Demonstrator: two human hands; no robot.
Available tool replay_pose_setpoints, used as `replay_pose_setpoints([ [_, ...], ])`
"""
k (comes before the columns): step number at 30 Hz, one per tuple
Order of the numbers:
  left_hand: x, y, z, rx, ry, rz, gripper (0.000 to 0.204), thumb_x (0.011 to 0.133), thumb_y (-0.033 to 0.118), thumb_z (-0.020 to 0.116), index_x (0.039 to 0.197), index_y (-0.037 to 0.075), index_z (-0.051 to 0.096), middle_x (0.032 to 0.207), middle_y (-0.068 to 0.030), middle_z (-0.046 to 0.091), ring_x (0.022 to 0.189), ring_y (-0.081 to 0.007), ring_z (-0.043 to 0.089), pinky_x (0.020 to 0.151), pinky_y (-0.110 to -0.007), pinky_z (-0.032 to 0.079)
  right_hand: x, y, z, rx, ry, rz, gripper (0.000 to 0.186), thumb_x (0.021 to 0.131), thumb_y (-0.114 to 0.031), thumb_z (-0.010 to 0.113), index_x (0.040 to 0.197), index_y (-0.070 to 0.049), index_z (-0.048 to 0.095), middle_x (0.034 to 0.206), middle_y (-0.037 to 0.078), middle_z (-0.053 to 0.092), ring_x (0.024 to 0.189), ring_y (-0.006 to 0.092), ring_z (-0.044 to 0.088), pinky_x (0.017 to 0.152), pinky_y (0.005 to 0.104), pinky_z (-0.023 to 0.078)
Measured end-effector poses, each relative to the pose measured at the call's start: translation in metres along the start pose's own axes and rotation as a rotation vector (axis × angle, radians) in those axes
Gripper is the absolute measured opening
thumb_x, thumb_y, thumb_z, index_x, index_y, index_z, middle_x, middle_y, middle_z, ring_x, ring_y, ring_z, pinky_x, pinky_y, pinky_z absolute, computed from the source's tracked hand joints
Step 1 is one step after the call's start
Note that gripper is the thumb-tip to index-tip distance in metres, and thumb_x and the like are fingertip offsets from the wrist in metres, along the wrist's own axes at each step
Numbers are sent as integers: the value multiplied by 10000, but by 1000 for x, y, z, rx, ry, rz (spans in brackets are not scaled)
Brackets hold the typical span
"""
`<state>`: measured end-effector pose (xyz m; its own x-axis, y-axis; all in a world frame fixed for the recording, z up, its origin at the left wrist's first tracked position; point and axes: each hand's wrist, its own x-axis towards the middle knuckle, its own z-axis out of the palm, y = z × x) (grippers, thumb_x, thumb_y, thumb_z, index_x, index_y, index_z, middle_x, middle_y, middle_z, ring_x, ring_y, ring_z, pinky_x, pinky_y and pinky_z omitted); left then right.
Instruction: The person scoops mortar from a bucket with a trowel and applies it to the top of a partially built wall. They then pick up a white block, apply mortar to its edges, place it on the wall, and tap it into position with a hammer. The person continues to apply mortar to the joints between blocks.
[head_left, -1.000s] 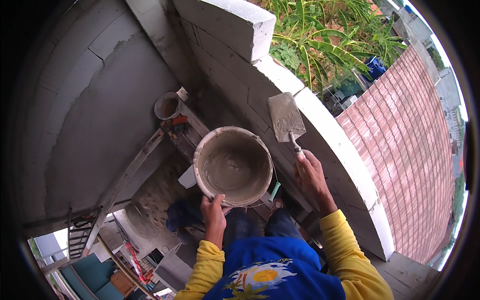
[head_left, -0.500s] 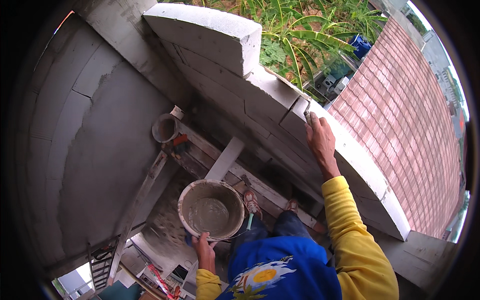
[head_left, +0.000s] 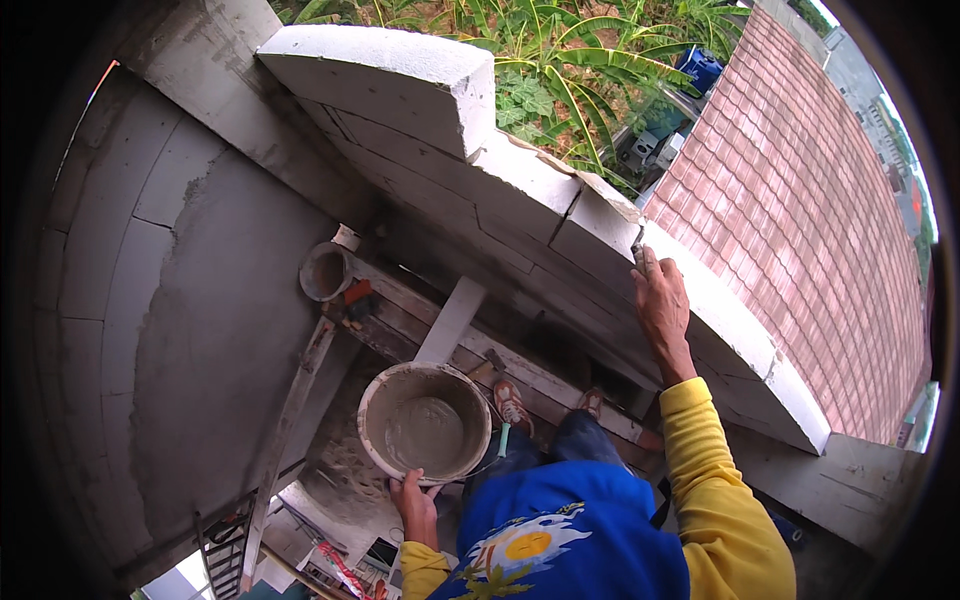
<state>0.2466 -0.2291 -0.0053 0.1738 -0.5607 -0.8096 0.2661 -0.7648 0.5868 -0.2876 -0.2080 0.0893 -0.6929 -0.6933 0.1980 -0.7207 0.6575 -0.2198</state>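
Note:
My right hand [head_left: 662,305] is closed around the handle of a trowel [head_left: 639,250], mostly hidden by the fingers. The tool's thin metal part meets the top of a pale block wall [head_left: 505,225]. A thin strip of grey mortar [head_left: 612,196] lies along the wall's top edge, just beyond the trowel. Lower down, my left hand [head_left: 415,508] grips the near rim of a round bucket [head_left: 373,400]. Wet grey mortar [head_left: 426,430] covers the bucket's bottom. Its wire handle with a green grip [head_left: 502,440] hangs at the right side.
One raised block [head_left: 375,60] stands on the wall at upper left. A smaller bucket [head_left: 326,271] and an orange-handled tool [head_left: 356,292] sit on wooden planks [head_left: 400,310]. A partly plastered wall [head_left: 230,330] rises at left. Beyond the block wall are a tiled roof [head_left: 800,220] and plants.
My right hand has moved rightward and nearer along the wall top with the trowel. The mortar strip behind it reaches farther. My left hand stays on the bucket rim; the view has shifted slightly.

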Motion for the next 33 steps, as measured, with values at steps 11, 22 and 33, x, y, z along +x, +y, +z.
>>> replay_pose_setpoints([
  [11,-11,5,49,54,-130,5,615,858,9,676,1450,54,514,1433,-183,544,1281,-404,600,921,-666,615,-22,19,-1,-69,-96,18,566,992,-128,672,1535,-77,520,1141,187,591,1036,360,620,874,473,551],
  [22,-42,7,98,171,-192,28,468,877,11,682,1327,33,555,1301,-163,620,1135,-344,686,876,-575,650,-76,68,-31,-149,-143,140,571,993,-42,607,1553,-25,494,1171,207,582,1016,380,601,889,480,530],
  [33,-52,-3,146,263,-352,45,480,882,-15,644,1353,16,553,1288,-168,631,1093,-312,714,817,-530,686,-136,97,-87,-192,-17,319,480,1012,-134,663,1466,-29,547,1156,183,626,1044,364,652,863,474,558],
])
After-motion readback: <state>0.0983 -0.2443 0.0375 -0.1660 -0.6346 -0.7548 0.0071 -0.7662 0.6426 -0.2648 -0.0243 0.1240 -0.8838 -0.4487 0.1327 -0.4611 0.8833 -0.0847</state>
